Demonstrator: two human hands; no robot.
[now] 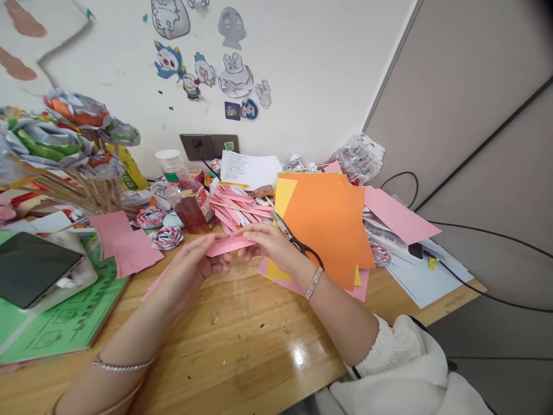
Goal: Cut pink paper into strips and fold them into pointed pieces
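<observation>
Both of my hands hold one pink paper strip (227, 245) just above the wooden desk (242, 340). My left hand (196, 264) pinches its left end, fingers closed. My right hand (270, 242) grips the right end, fingers curled over it. A bracelet shows on each wrist. Scissors (298, 241) with dark handles lie just behind my right hand on a stack of orange paper (328, 222) and yellow sheets. A heap of pink folded strips (235, 207) lies behind the hands.
Pink sheets (125, 245) and paper roses (166, 236) lie at left near a jar (188, 199). A phone (32, 265) rests on a green pad (64, 323). Paper flowers on sticks (64, 138) stand far left. Cables (475, 282) run off right.
</observation>
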